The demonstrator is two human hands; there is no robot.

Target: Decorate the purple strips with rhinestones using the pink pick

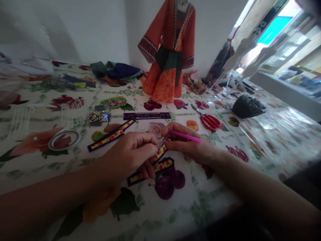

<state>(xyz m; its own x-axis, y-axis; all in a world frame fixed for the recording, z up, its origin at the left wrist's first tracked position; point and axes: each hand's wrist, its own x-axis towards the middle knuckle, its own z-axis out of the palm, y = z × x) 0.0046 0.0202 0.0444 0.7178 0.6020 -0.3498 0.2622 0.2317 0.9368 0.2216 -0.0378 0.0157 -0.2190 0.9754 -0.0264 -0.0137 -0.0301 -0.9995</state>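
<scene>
Between my hands is a narrow strip of yellow and red floral cloth with a dark border (160, 151). My left hand (137, 150) is closed on its near part, fingers curled under. At the strip's far end my right hand (185, 142) pinches, with a pink stick-like tool (187, 136) lying along its fingers; the tool's tip is hidden. A second floral strip (164, 164) lies beneath my left fingertips. Left of my hands rests a pair of similar strips (110, 135). Beyond them is a dark strip edged with white beads (146, 115). Small clear beads (141, 129) lie near a translucent dish (155, 129).
Red-handled scissors (210, 122) lie to the right, near a black bundle (248, 105). A miniature orange robe (173, 50) stands at the back. On the left are a green tray of colourful beads (114, 102), a sequin packet (99, 116), a tape roll (64, 140) and pearl strings (20, 122).
</scene>
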